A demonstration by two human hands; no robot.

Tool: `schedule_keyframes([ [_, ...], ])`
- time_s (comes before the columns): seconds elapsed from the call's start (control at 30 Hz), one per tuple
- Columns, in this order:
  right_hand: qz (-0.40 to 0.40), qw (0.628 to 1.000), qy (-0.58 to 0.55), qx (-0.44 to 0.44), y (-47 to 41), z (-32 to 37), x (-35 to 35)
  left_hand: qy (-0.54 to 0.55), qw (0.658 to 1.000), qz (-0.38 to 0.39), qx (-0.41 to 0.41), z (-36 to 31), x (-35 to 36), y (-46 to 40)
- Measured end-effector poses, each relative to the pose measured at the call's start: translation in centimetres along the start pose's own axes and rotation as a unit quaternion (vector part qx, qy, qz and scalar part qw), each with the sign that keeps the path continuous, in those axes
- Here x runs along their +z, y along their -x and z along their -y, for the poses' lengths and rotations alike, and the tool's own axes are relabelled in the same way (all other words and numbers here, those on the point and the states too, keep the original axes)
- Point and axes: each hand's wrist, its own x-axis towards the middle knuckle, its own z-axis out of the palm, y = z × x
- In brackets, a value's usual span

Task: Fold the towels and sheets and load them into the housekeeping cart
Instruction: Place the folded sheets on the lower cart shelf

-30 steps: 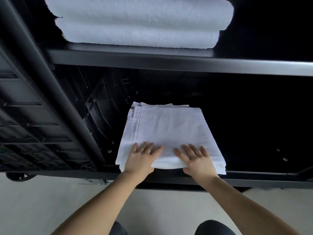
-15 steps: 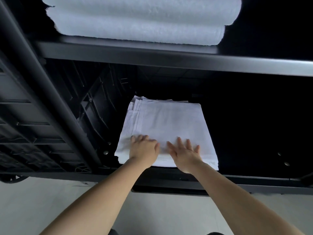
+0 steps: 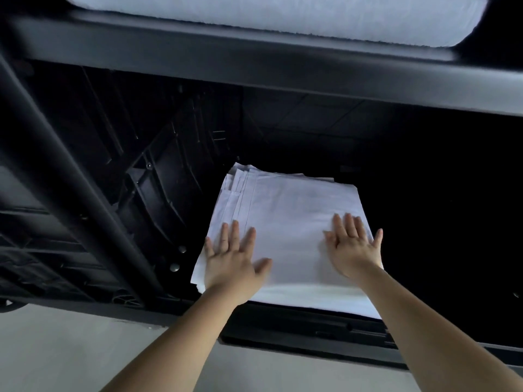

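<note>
Folded sheet (image 3: 291,219): one, lower cart shelf (image 3: 311,323) | left hand (image 3: 230,263), right hand (image 3: 352,247): flat, pressing it

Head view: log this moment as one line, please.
stage: loading | folded sheets: on lower cart shelf | left hand: flat on stack | right hand: flat on stack | towels: upper shelf

The folded sheets (image 3: 288,222) are plain white with no print (faint bluish shadow in the creases), and the towel (image 3: 271,15) on the upper shelf is white too. The housekeeping cart (image 3: 198,66) is black throughout, over a pale grey floor (image 3: 70,352).
</note>
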Motion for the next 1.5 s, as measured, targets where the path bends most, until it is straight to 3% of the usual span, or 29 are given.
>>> schedule_keyframes([
  [0.07, -0.015, 0.999, -0.030, -0.025, -0.8, 2.8, -0.2, 0.005, 1.000, -0.002, 0.000, -0.3, 0.0, 0.0],
  [0.17, -0.032, 0.972, -0.054, -0.228, -1.2, 9.8, 0.1, 0.004, 1.000, -0.013, -0.003, -0.1, 0.3, 0.0],
  [0.23, -0.024, 0.952, -0.061, -0.297, -2.2, 13.7, 0.1, 0.008, 1.000, -0.019, -0.006, 0.0, 0.5, 0.0],
  [0.33, -0.011, 0.966, -0.041, -0.256, -6.4, 14.3, -0.5, 0.017, 1.000, -0.022, -0.008, -0.1, 0.7, 0.0],
  [0.5, -0.013, 0.996, 0.015, -0.093, -11.2, 7.1, -1.9, 0.023, 0.999, -0.036, 0.000, -0.1, 0.9, -0.2],
  [0.73, 0.002, 0.997, -0.062, 0.042, -9.0, 1.5, -1.9, 0.012, 0.999, -0.045, -0.002, -0.2, 0.8, 0.2],
  [0.87, 0.008, 0.998, -0.052, 0.040, -4.3, 3.6, -1.4, 0.005, 0.999, -0.041, -0.004, -0.2, 0.6, 0.4],
  [1.03, 0.016, 0.993, -0.034, -0.115, 3.4, 10.2, 1.1, -0.005, 1.000, -0.027, -0.006, -0.2, 0.3, 0.4],
  [1.13, 0.018, 0.986, -0.034, -0.160, 5.4, 9.9, 1.3, -0.006, 1.000, -0.019, -0.007, -0.3, 0.1, 0.5],
  [1.37, -0.028, 0.998, -0.043, -0.042, 7.9, -1.7, 1.9, 0.001, 1.000, -0.025, -0.001, -0.4, 0.1, 0.5],
  [1.5, -0.048, 0.994, -0.089, -0.029, 9.2, -3.1, 2.7, -0.006, 0.999, -0.046, -0.008, -0.1, 0.4, 1.7],
])
